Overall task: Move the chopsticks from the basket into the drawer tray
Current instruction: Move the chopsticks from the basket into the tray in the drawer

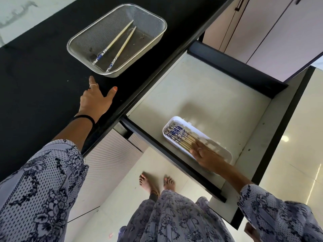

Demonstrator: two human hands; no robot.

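From up here I see two chopsticks (116,45) left in the mesh basket (158,39) on the black surface (35,75), and they lie just beyond my left hand (95,100), up and slightly to the right of it. That hand rests on the surface with fingers spread and holding nothing, a short gap from the basket's near rim. My left hand is plainly the nearer one; my right hand (205,155) is well apart, down in the open drawer (201,88), fingers straight on the bundle of chopsticks (180,137) already lying in the white tray (225,154), gripping nothing that I can make out. The two in the basket run diagonally, blue patterned ends toward me at the near left, plain tips pointing far right. I judge a forward reach with the left hand should take them at the patterned ends.
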